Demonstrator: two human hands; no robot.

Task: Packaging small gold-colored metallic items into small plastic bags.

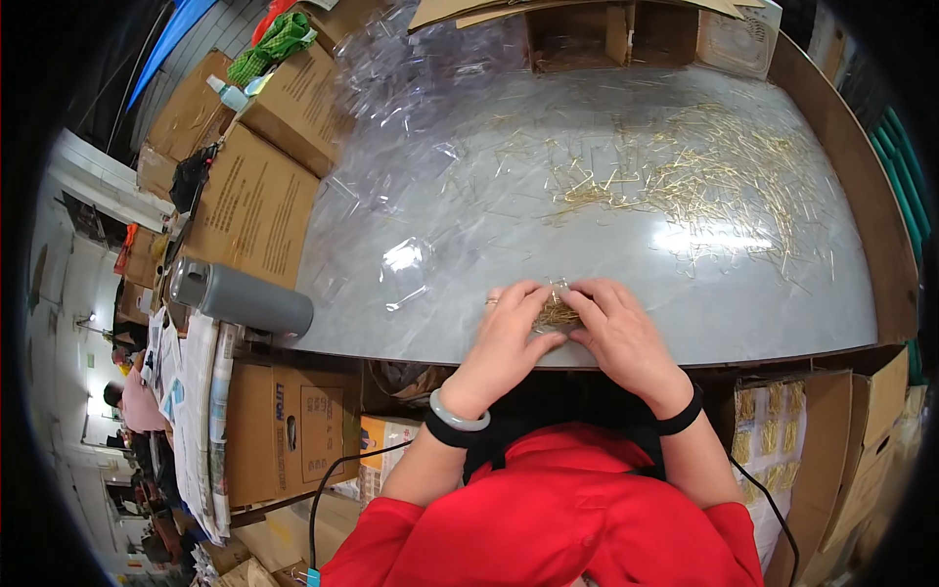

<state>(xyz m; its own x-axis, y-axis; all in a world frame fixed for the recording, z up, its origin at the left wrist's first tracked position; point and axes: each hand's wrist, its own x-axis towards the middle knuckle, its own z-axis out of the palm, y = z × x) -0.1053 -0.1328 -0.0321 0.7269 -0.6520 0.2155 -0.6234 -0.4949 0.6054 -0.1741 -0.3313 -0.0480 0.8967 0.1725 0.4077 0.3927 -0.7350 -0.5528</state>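
Note:
Near the front edge of the grey table [469, 323], both my hands close around a bunch of thin gold wire pieces [558, 313]. Something clear, apparently a small plastic box, shows at the bunch's upper end, though my fingers hide most of it. My left hand [511, 328] presses from the left, thumb bent toward the bunch. From the other side my right hand [614, 328] grips it, fingertips nearly meeting those of the left. Farther off, a wide scatter of gold wire pieces [724, 176] covers the table's right half.
Clear plastic boxes [391, 108] heap up at the back left. A grey bottle [245, 298] lies at the left edge beside cardboard boxes [254, 205]. Open cardboard compartments [577, 39] stand at the back, and a raised brown border [851, 127] runs along the right side.

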